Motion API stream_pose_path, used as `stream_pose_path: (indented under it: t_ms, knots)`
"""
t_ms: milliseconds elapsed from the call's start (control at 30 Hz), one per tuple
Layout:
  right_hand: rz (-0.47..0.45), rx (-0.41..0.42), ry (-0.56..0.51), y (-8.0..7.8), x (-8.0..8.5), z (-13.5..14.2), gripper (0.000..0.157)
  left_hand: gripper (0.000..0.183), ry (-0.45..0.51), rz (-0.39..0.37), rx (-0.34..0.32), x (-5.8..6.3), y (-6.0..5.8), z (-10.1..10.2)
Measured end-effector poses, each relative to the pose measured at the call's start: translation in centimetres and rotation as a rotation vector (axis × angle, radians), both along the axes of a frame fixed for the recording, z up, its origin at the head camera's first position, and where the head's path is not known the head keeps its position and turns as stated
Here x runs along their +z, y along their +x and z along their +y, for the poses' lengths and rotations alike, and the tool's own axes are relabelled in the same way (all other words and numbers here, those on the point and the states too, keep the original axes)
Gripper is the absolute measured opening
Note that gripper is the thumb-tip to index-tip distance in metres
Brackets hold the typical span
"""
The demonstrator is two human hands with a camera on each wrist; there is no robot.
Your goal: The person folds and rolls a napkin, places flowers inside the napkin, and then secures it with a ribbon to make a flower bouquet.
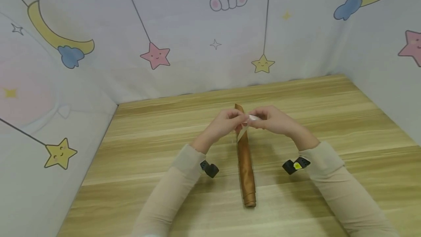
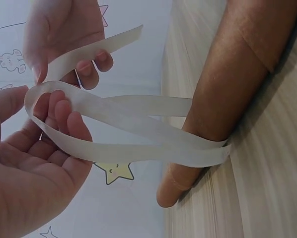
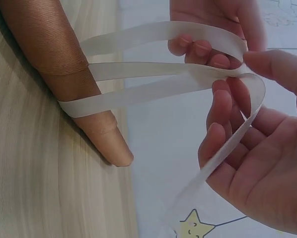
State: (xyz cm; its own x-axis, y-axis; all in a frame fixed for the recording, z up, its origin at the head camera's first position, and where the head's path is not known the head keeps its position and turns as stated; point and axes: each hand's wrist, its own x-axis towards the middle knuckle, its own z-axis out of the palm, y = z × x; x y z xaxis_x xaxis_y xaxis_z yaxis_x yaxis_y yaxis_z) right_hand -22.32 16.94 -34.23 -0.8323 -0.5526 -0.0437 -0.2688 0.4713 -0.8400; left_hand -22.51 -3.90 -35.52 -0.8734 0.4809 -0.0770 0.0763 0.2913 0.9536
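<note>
A rolled length of shiny brown fabric [image 1: 246, 167] lies lengthwise on the table. Around its far part passes a white ribbon [image 2: 153, 153], lifted off the roll in loops toward both hands. My left hand [image 1: 227, 123] pinches the ribbon between thumb and fingers above the roll. Close against it, my right hand [image 1: 274, 120] pinches the ribbon too, seen from near in the right wrist view, where a loose ribbon end hangs below the right hand [image 3: 258, 148]. The fingertips of both hands nearly meet where the ribbon strands cross.
The wood-grain table [image 1: 158, 138] reaches back to a pale curtain [image 1: 190, 21] printed with stars, moons and a white animal. A black wrist camera [image 1: 209, 168] sits under the left cuff, another black camera [image 1: 296, 165] under the right.
</note>
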Motion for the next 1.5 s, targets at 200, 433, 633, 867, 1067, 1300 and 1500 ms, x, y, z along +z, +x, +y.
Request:
stream_pose_path:
  t_ms: [200, 433, 633, 867, 1067, 1300, 1500]
  knots:
    - [-0.008, 0.003, -0.058, 0.0, -0.2, -0.4, 0.037, 0.032, 0.026, 0.030, 0.002, 0.0, 0.0, -0.1]
    - [0.036, -0.040, -0.056, -0.3, -0.9, -0.8, 0.032, 0.034, 0.014, 0.042, 0.020, 0.1, 0.1, -0.1]
    - [0.046, -0.054, -0.075, -0.3, -1.3, -0.8, 0.029, 0.032, 0.031, 0.045, 0.032, 0.3, 0.2, -0.1]
    - [0.041, -0.060, -0.080, -0.2, -1.3, -0.8, 0.028, 0.025, 0.072, 0.022, 0.052, 0.2, 0.3, -0.1]
    - [0.052, -0.048, -0.073, -0.1, -1.1, -0.9, 0.022, 0.025, 0.092, -0.002, 0.047, -0.3, 0.1, 0.0]
    - [0.036, -0.057, -0.074, -0.1, -1.2, -0.9, 0.026, 0.030, 0.071, -0.032, 0.035, -0.7, -0.1, -0.1]
    - [0.025, -0.066, -0.076, -0.2, -1.2, -0.9, 0.028, 0.030, 0.095, -0.044, 0.027, -0.9, -0.2, -0.2]
